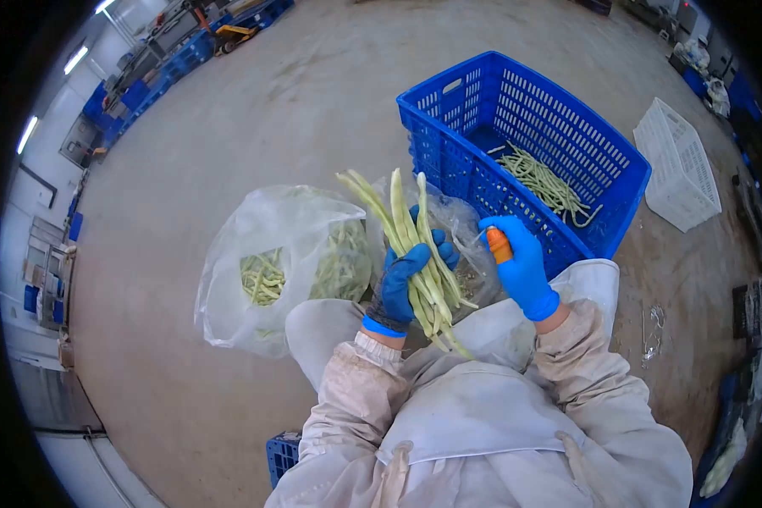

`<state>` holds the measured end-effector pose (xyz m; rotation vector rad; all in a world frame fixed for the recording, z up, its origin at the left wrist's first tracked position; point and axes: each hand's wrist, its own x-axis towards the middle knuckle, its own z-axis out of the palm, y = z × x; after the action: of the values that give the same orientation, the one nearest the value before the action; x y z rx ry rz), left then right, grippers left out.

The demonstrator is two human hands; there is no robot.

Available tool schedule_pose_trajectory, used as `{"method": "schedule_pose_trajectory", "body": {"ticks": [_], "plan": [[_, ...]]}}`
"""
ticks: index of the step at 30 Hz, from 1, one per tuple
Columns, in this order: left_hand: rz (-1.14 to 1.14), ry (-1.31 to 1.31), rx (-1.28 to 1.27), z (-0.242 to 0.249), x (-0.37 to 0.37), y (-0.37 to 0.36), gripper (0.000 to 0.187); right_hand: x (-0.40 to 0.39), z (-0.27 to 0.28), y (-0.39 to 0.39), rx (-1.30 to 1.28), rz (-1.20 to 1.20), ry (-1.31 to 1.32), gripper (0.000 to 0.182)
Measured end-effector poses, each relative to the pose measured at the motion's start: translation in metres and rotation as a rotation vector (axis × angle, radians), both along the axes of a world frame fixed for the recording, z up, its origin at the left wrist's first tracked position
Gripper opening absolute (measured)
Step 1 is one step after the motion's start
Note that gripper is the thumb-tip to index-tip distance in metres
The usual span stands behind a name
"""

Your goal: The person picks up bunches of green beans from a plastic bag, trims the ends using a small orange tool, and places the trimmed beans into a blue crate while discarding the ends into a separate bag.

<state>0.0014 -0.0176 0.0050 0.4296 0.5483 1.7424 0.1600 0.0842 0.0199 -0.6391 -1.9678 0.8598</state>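
Note:
My left hand (400, 288), in a blue glove, is wrapped round a bunch of long, pale green beans (425, 267) in front of my lap. The beans stick out above and below the fingers. To the right of the bunch and apart from it, my right hand (521, 267), also blue-gloved, is closed on a small tool with an orange handle (499, 244). Its working end is too small to make out. A clear plastic bag (470, 222) lies behind and below the bunch, between my knees and a blue crate.
The blue slatted crate (436, 127) ahead on the right has loose beans (546, 182) inside. Left of my knees stands a translucent sack (229, 254) of more beans. A white crate (681, 169) is farther right, and another blue crate (283, 457) sits at lower left.

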Motion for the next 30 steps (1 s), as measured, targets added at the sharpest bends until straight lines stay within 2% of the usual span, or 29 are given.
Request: {"method": "schedule_pose_trajectory", "body": {"ticks": [2, 4, 5, 7, 8, 10, 12, 14, 16, 17, 19, 21, 22, 23, 25, 26, 28, 30], "plan": [[0.002, 0.025, 0.027, 0.001, -0.002, 0.001, 0.064, -0.001, -0.001, -0.002, -0.009, -0.011, 0.043, 0.016], [0.000, 0.057, -0.048, 0.007, -0.001, -0.001, 0.066, -0.001, 0.006, -0.001, 0.174, 0.038, -0.016, 0.014], [-0.005, 0.056, -0.051, 0.005, -0.001, -0.002, 0.066, -0.004, 0.009, 0.001, 0.171, 0.033, -0.018, 0.014], [-0.088, 0.136, -0.034, 0.002, 0.000, 0.001, 0.067, -0.014, 0.015, 0.013, 0.382, -0.056, -0.086, 0.013], [-0.091, 0.135, -0.031, 0.002, 0.002, 0.002, 0.067, -0.016, 0.017, 0.022, 0.385, -0.059, -0.087, 0.013], [-0.133, 0.164, -0.100, 0.001, 0.007, -0.001, 0.069, -0.020, 0.017, 0.041, 0.225, -0.168, -0.028, 0.013], [-0.138, 0.154, -0.092, -0.004, 0.002, -0.001, 0.069, -0.013, 0.018, 0.065, 0.171, -0.338, 0.103, 0.014], [-0.108, 0.178, -0.118, -0.017, -0.005, -0.003, 0.067, 0.006, 0.004, 0.098, -0.089, -0.425, 0.410, 0.018], [-0.075, 0.184, -0.145, -0.024, -0.013, -0.005, 0.066, 0.025, 0.011, 0.104, -0.283, -0.507, 0.564, 0.020], [-0.018, 0.187, -0.159, -0.027, -0.017, -0.006, 0.065, 0.032, 0.000, 0.107, -0.282, -0.502, 0.564, 0.020], [0.060, 0.165, -0.167, -0.030, -0.022, -0.006, 0.062, 0.041, -0.039, 0.105, -0.404, -0.447, 0.253, 0.025], [0.073, 0.183, -0.170, -0.026, -0.023, -0.006, 0.061, 0.043, -0.071, 0.084, 0.018, -0.043, -0.318, 0.034], [0.084, 0.201, -0.179, -0.025, -0.023, -0.007, 0.061, 0.038, -0.068, 0.072, 0.058, 0.112, -0.592, 0.043], [0.082, 0.202, -0.179, -0.025, -0.022, -0.007, 0.061, 0.033, -0.065, 0.061, -0.036, 0.115, -0.622, 0.043], [0.047, 0.331, -0.203, -0.026, -0.021, -0.005, 0.061, 0.004, -0.068, 0.046, -0.415, 0.158, -0.208, 0.036], [0.038, 0.334, -0.208, -0.023, -0.017, -0.005, 0.061, -0.010, -0.056, 0.037, -0.421, 0.151, -0.204, 0.036], [0.046, 0.374, -0.187, -0.014, -0.005, -0.003, 0.051, -0.028, -0.016, 0.026, -0.764, 0.300, -0.168, 0.028], [-0.010, 0.355, -0.166, -0.014, -0.002, -0.002, 0.053, -0.036, -0.004, 0.025, -0.725, 0.284, -0.188, 0.027]]}}
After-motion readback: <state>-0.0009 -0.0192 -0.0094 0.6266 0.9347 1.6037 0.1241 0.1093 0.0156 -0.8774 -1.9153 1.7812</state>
